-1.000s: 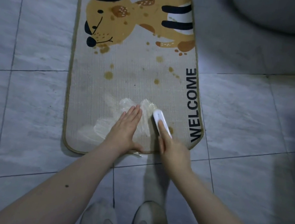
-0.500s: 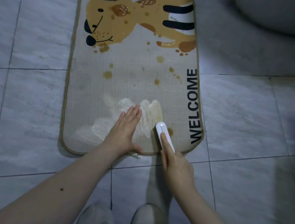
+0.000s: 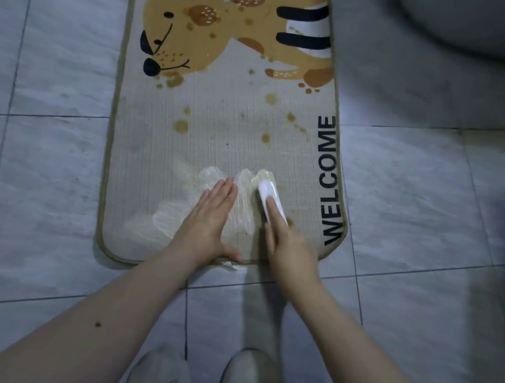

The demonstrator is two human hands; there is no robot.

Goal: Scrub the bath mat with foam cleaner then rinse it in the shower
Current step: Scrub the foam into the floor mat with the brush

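1. The beige rectangular dog-print bath mat is lying on the grey tiled floor, long axis running away from the person.
2. The left hand is pressing flat, fingers together, on white foam near the mat's near edge.
3. The right hand is gripping a white plastic brush, which is pointing away.

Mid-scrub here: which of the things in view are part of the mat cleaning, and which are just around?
In use: bath mat, foam, white brush, right hand gripping it, left hand pressing the mat flat.
Just around: floor tiles, shoes, pale rounded fixture top right.
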